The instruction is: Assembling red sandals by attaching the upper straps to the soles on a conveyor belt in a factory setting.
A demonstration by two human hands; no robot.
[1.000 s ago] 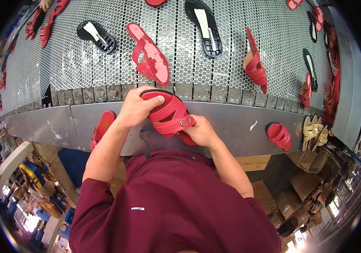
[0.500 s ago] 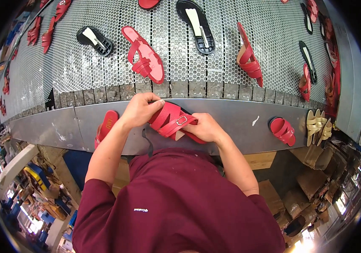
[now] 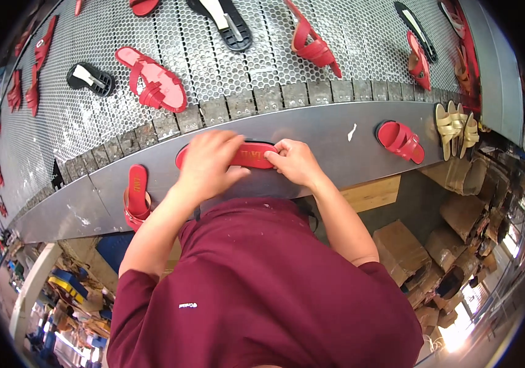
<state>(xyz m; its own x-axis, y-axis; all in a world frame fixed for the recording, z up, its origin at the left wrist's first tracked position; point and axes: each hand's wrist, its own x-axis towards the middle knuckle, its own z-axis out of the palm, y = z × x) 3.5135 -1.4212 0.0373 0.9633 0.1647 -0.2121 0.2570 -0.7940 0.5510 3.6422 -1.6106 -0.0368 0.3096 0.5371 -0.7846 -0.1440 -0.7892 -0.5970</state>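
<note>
Both hands [image 3: 210, 162] now flat atop lowered red sandal [image 3: 253, 155]

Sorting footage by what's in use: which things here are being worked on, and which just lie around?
In hand:
- red sandal, under left hand and right hand

Lying about:
- red sandal at left ledge
- red sandal at right
- gold sandals
- black soles

Left hand [image 3: 208, 164] and right hand [image 3: 295, 161] pressing down (fingers curled).
</note>
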